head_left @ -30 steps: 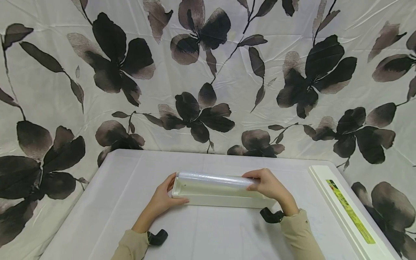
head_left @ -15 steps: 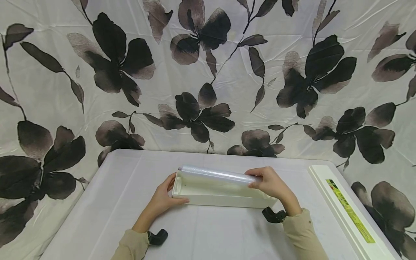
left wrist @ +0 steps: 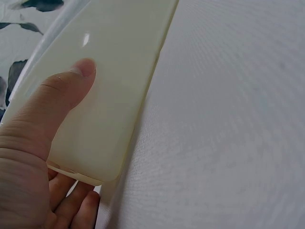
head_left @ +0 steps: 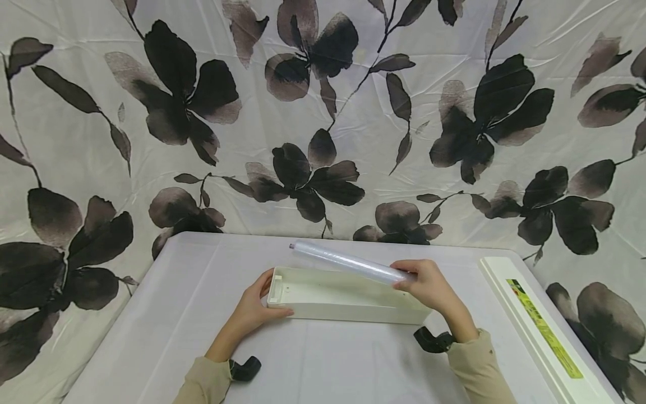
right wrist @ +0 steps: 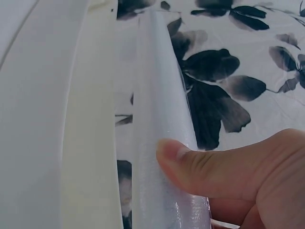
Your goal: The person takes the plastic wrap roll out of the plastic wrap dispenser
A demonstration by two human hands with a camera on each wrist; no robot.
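Observation:
A long cream box (head_left: 343,313), without a lid on top, lies on the table. My left hand (head_left: 256,303) grips its left end, thumb along the front wall and the other fingers round the end, as the left wrist view (left wrist: 57,105) also shows. In my right hand (head_left: 426,283) is a roll of plastic wrap (head_left: 348,262), held near its right end between thumb and fingers. The roll slants up and away to the left, its far end beyond the box's back edge. In the right wrist view the thumb presses on the shiny film of the roll (right wrist: 159,105).
A long white lid-like piece (head_left: 520,320) with a yellow-green label lies along the table's right side. The white-covered table (head_left: 202,269) ends at the back against a floral cloth (head_left: 313,112). Black wrist mounts (head_left: 245,368) sit by both sleeves.
The roll of plastic wrap has come up out of the box, its left end swinging up and away. My right hand has shifted slightly right with it. The left hand and box stay put.

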